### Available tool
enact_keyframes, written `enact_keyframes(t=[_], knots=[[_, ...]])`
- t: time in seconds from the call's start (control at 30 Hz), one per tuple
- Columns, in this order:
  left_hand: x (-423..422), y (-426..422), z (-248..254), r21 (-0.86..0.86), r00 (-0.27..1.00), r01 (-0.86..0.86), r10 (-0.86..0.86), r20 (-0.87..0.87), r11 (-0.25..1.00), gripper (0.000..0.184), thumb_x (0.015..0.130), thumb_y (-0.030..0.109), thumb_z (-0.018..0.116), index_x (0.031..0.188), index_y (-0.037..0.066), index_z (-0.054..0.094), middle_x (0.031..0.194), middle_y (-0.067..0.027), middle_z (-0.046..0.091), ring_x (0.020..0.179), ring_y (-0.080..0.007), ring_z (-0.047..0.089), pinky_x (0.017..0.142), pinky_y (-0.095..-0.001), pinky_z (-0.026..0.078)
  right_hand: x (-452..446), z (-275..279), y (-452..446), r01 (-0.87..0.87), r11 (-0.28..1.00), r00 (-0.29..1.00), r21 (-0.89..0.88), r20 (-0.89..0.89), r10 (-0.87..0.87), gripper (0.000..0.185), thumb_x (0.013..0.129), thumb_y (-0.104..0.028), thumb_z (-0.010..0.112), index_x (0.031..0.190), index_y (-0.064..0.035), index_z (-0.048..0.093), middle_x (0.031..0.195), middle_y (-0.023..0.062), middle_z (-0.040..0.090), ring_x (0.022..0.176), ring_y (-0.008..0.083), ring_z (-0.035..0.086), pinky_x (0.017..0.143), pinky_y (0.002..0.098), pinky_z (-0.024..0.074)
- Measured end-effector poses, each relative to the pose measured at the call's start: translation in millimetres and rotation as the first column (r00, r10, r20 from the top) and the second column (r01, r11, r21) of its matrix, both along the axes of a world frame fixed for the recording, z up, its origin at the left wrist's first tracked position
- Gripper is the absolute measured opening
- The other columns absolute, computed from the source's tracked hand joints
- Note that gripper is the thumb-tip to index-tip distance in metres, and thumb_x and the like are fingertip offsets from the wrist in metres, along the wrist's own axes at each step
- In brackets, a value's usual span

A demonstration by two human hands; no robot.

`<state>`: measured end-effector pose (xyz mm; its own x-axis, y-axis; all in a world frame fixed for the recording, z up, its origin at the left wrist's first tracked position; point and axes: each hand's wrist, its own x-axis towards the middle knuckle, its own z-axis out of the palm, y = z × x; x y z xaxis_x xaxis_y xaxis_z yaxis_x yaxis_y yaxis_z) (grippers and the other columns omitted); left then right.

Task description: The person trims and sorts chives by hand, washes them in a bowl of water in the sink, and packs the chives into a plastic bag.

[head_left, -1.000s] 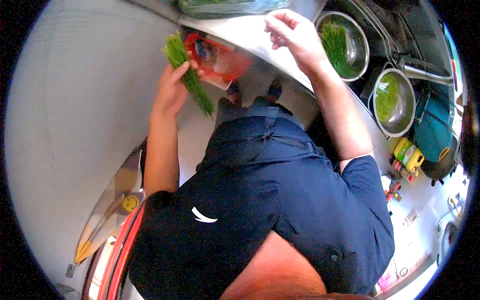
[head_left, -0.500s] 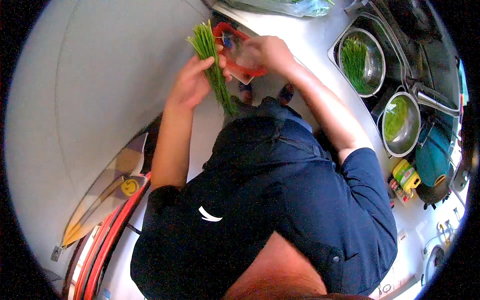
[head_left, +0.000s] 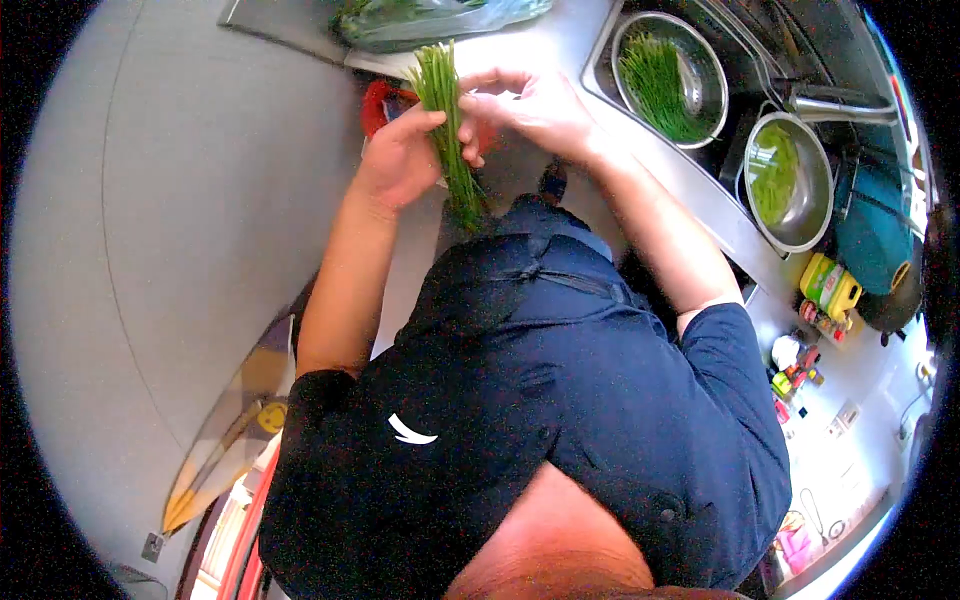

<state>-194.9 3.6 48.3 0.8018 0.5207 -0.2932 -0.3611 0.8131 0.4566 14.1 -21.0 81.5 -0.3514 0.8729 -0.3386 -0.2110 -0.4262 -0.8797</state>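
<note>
My left hand (head_left: 408, 158) is closed around a bunch of chives (head_left: 440, 95), with the cut pale ends up and the darker tips hanging toward my waist. Beside the upper part of the bunch is my right hand (head_left: 540, 112), its thumb and forefinger pinched together at the stems' edge. Whatever is between those fingertips is too small to make out. Below and behind both hands, a red plastic basket (head_left: 374, 108) shows only in part, mostly covered by the left hand and the chives.
To the right, a sink holds a steel bowl (head_left: 709, 75) with more chives. Another steel bowl (head_left: 815, 200) contains pale green pieces. A clear plastic bag of greens (head_left: 450, 25) lies on the white counter (head_left: 560, 45). A yellow bottle (head_left: 830, 285) stands farther along.
My right hand has come up out of the red basket to the side of the chives. The left hand still grips the bunch, now more upright. The camera view has turned slightly.
</note>
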Motion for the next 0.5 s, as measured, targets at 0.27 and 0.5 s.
enact_keyframes(t=[0.27,0.5], knots=[[27,5,-1,0.011,0.997,0.005,-0.004,-0.081,1.0,0.031,0.093,0.02,0.053,0.12,0.005,0.055,0.091,-0.0092,0.056,0.083,-0.0244,0.057,0.081,-0.0427,0.049,37,8,-13,0.176,0.977,0.966,0.118,0.172,-0.194,0.026,0.089,-0.022,0.072,0.105,-0.0024,0.071,0.089,0.0051,0.072,0.078,0.0113,0.067,0.071,0.0256,0.0534],[2,13,-14,0.2,0.916,0.003,0.077,-0.393,0.98,0.027,0.092,0.016,0.056,0.115,0.003,0.057,0.085,-0.0046,0.058,0.077,-0.017,0.057,0.069,-0.0322,0.049,53,-8,1,0.17,0.951,0.872,0.259,0.409,-0.267,0.026,0.087,-0.026,0.075,0.103,-0.0057,0.074,0.089,0.0012,0.073,0.076,0.0063,0.063,0.069,0.0228,0.051]])
